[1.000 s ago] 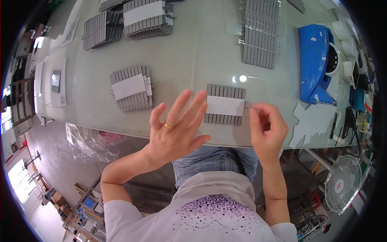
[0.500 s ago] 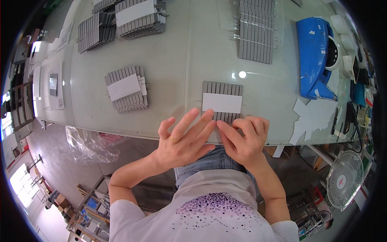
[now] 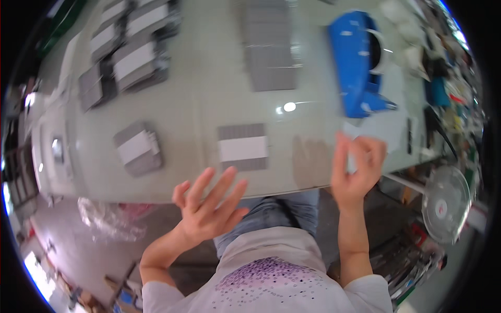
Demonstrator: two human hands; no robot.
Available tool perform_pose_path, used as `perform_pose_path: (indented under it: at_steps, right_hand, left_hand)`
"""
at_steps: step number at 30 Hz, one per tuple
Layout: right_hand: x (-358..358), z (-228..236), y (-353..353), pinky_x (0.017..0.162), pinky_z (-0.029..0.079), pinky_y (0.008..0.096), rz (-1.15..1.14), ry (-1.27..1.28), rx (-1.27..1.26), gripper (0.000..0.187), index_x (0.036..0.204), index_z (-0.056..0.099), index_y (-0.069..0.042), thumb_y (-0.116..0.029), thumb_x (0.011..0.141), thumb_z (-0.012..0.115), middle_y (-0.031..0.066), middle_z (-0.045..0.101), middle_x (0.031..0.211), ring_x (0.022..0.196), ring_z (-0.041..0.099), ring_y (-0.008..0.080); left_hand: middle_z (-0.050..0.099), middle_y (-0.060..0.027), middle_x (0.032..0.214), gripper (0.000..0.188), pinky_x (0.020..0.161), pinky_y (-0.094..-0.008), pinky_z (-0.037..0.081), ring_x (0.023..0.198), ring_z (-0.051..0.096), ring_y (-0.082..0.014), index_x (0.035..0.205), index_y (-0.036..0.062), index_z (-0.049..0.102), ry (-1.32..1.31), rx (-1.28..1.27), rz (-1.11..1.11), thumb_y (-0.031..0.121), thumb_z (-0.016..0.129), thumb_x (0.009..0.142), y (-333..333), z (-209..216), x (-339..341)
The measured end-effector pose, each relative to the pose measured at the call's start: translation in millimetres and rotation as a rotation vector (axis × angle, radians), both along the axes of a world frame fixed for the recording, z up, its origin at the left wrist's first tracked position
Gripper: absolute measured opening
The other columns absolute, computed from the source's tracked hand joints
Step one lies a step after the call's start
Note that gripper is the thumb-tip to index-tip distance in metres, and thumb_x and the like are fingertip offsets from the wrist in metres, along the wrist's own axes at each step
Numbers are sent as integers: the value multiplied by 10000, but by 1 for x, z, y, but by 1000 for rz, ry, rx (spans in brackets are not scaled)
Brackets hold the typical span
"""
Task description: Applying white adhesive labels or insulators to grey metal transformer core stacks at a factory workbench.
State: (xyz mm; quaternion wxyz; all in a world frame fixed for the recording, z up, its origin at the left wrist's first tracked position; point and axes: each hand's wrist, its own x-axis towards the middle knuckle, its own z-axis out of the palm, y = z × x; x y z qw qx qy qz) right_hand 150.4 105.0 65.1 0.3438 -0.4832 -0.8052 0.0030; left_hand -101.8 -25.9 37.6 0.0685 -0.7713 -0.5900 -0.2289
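Observation:
A grey ribbed panel [image 3: 242, 171] lies flat on the table with a blank white paper strip [image 3: 243, 149] across its middle. Just below its near edge is my left hand [image 3: 211, 206], open, its fingers spread and holding nothing. My right hand [image 3: 360, 169] is raised over the table's front edge, to the right of the panel and apart from it. Its fingers look partly curled, but motion smears them, and whether anything small is between them cannot be seen. Beyond it stands a blue tape dispenser [image 3: 350, 62] with a white-rimmed roll.
A small stack of grey panels [image 3: 140, 163] with a white strip sits to the left. Several more stacks [image 3: 136, 61] are at the far left. A long row of grey panels [image 3: 271, 60] lies at the back. White paper [image 3: 383, 136] lies near the dispenser; a fan [image 3: 446, 203] stands at right.
Both hands have left the panel's near edge. My right hand has moved right, toward the tape dispenser; my left has drawn slightly back. The whole view has shifted.

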Motion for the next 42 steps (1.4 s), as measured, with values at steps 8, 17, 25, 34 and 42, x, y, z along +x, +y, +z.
perform_pose_path:
  at_steps: [8, 17, 25, 34, 42]
  right_hand:
    - [70, 32, 81, 894, 422, 344, -239, 87, -153, 99, 920, 724, -48, -123, 863, 690, 66, 604, 1014, 1008, 550, 223]
    - [84, 24, 43, 865, 400, 339, -56, 362, -199, 85, 817, 666, -25, -104, 827, 696, 67, 543, 997, 994, 502, 230]
    - [96, 20, 30, 907, 364, 359, -44, 381, -227, 73, 806, 664, -37, -98, 807, 704, 66, 526, 997, 1012, 468, 235]
    - [100, -29, 25, 848, 401, 439, -155, 192, 22, 108, 876, 626, -26, -102, 822, 680, 145, 543, 1022, 973, 496, 346]
    - [68, -4, -38, 634, 491, 287, -74, 514, -322, 37, 876, 596, 13, 43, 864, 615, 131, 626, 825, 687, 606, 224]
  left_hand:
    - [593, -138, 1297, 239, 1016, -482, 386, 1255, 482, -365, 1070, 68, 728, -852, -204, -200, 197, 596, 918, 71, 34, 100]
    - [619, 0, 1214, 334, 970, -320, 382, 1147, 541, -139, 1245, 91, 607, -2288, -1039, -3, 258, 615, 956, 153, 12, 195]
    - [617, 48, 1145, 266, 936, -298, 367, 1090, 518, -91, 1135, 161, 648, -2410, -1102, 8, 307, 678, 914, 177, 24, 205]
    - [590, 92, 951, 129, 817, -270, 389, 911, 534, -48, 1039, 198, 606, -2498, -1012, 75, 188, 658, 921, 170, -8, 235]
    - [555, 46, 958, 153, 770, -229, 402, 860, 497, -53, 1096, 121, 577, -2449, -752, 103, 110, 618, 949, 103, 28, 200]
